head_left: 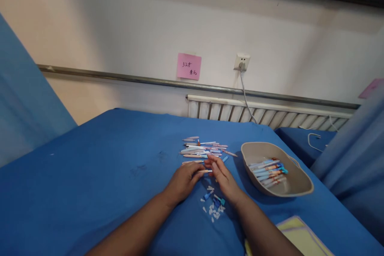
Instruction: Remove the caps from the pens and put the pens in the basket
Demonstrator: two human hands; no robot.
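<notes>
The left hand (182,181) pinches a pale pen piece (205,171) between the loose pens (193,156) and the small white tips (215,211); the right hand (225,181) curls at its far end, grip unclear. A slack pinch could drop it, scattering those tips

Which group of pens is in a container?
The basin group, inside the beige basin, right of the right hand. The other group lies loose on the blue cloth, toward the wall.
</notes>
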